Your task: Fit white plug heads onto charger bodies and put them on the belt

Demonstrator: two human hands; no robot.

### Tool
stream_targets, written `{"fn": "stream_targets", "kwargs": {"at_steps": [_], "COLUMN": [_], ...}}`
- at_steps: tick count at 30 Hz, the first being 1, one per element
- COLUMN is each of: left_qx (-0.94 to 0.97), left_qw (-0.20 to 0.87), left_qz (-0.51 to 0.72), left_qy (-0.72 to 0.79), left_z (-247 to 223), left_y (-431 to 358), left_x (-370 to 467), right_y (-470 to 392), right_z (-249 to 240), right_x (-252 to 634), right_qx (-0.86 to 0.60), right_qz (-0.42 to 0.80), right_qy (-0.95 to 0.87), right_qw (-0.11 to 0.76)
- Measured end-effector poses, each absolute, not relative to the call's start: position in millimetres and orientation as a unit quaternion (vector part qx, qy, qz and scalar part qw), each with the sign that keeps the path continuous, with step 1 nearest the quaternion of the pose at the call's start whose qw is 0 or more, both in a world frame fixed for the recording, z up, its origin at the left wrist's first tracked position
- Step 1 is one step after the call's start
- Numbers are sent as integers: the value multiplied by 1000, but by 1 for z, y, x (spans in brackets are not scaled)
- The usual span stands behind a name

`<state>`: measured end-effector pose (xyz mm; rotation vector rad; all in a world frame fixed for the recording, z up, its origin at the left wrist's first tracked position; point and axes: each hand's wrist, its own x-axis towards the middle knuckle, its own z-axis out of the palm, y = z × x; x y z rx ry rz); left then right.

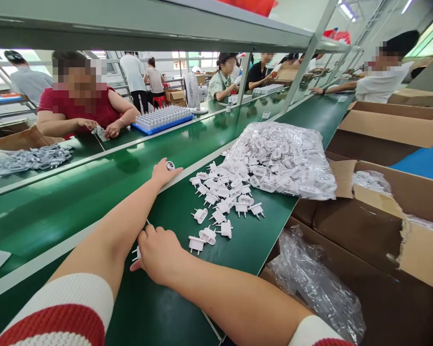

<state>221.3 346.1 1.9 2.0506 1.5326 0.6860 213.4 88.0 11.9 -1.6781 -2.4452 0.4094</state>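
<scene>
In the head view, any marking on the white plugs (222,192) is too small to read. The brown boxes (364,230) at the right show plain cardboard sides.

The plugs lie loose in a pile on the green bench (245,254), spreading from the mouth of a big clear bag (281,158) full of more of them. The left hand (165,174) reaches out over the pale rail (198,166) beside the belt (90,197), its fingers curled in around a small white piece (170,166). The right hand (159,254) is lower and nearer, left of the pile, with thumb and fingers drawn together on a single plug (137,253) whose pins poke out.

A shelf beam (147,26) crosses the top of the view and a slanting post (306,62) cuts through the far part of the belt. Across the belt a person in a red shirt (110,103) works over a small item, beside a blue tray (140,129) set with upright parts; a white fan (194,91) stands beyond. A crumpled plastic bag (317,283) hangs against the boxes.
</scene>
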Motion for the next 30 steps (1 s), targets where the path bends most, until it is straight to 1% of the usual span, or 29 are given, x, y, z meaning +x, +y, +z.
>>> {"fn": "stream_targets", "kwargs": {"at_steps": [4,8,9,14,19,22,25,27,30], "left_qx": [732,720,713,671,652,661,681,699,700], "left_qw": [260,273,275,276,289,325,358,338,294], "left_qz": [271,321,336,378,342,329,328,330,339], "left_qy": [569,552,551,576,611,591,549,538,556], "left_z": [2,6,7,14,15,11,4,-1,-6], "left_y": [341,306,292,197,88,37,7,0,-1], "left_x": [222,183,168,77,14,6,10,11,9], "right_y": [86,82,82,91,102,99,92,90,89], "right_z": [16,20,22,27,32,33,31,29,26], "right_x": [217,220,221,226,226,225,223,223,224], "right_qx": [-545,-529,-529,-518,-477,-428,-399,-395,-402], "right_qz": [142,162,186,358,509,593,639,646,627], "right_qy": [-822,-827,-818,-719,-616,-563,-529,-523,-537], "right_qw": [79,102,124,293,365,386,391,391,396]}}
